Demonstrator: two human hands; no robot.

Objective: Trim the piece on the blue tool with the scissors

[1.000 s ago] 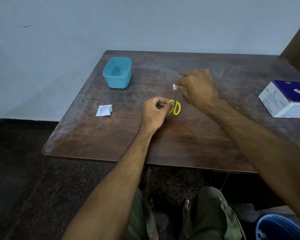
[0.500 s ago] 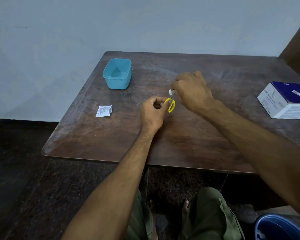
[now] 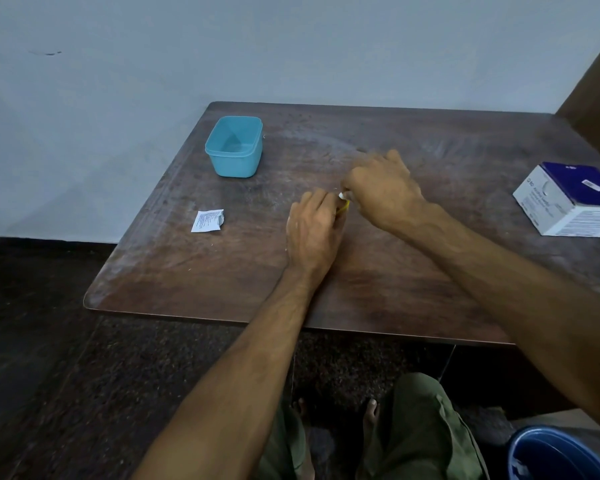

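Two hands: both of mine meet over the middle of the table (image 3: 378, 271), nearly touching each other.
Left hand (image 3: 314, 230): my fingers are curled around the yellow handle (image 3: 343, 206) of a small tool; only a thin yellow edge shows past my knuckles.
Right hand (image 3: 383, 190): my fingers are bent and pinch a small white piece (image 3: 341, 194) at the tip side of the tool; the rest of it is hidden under my hand.
Tool direction: I judge that its long axis goes from my left hand up and to the right, into my right hand. Its shaft I cannot see now.
Nearer hand: the white piece lies just above my left knuckles and at the fingertips of my right hand, so the right hand is the one on it.
Materials: the handle looks like smooth plastic; the white piece looks soft, but it is too small to tell more.
Table surface: dark brown wood, worn, with pale scratches and dusty marks.
Left side: a torn white packet (image 3: 207, 221) lies flat, and behind it stands an open light-blue plastic tub (image 3: 234, 147) with rounded corners.
Right side: a white and dark-blue cardboard box (image 3: 568, 199) stands well apart from my hands.
Below: a blue bucket (image 3: 561, 455) stands on the floor, beside my knees.
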